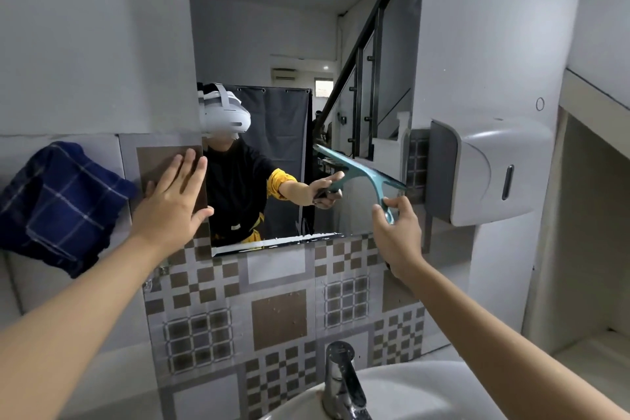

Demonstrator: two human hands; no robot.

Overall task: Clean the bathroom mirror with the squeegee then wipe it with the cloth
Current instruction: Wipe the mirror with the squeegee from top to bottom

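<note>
A tall frameless mirror (300, 44) hangs on the wall above patterned tiles. My right hand (397, 232) pinches the handle end of a teal squeegee (366, 176), whose blade lies slanted against the mirror's lower right part. Flat on the tiled wall at the mirror's left edge rests my left hand (174, 201), fingers straight. A dark blue checked cloth (59, 204) hangs on the wall to the left of that hand. Foam or water streaks sit along the mirror's bottom edge.
A grey and white wall dispenser (491, 170) juts out just right of the mirror, close to the squeegee's blade end. Below stand a chrome tap (342, 382) and the white basin rim (409, 382). A ledge and recess fill the far right.
</note>
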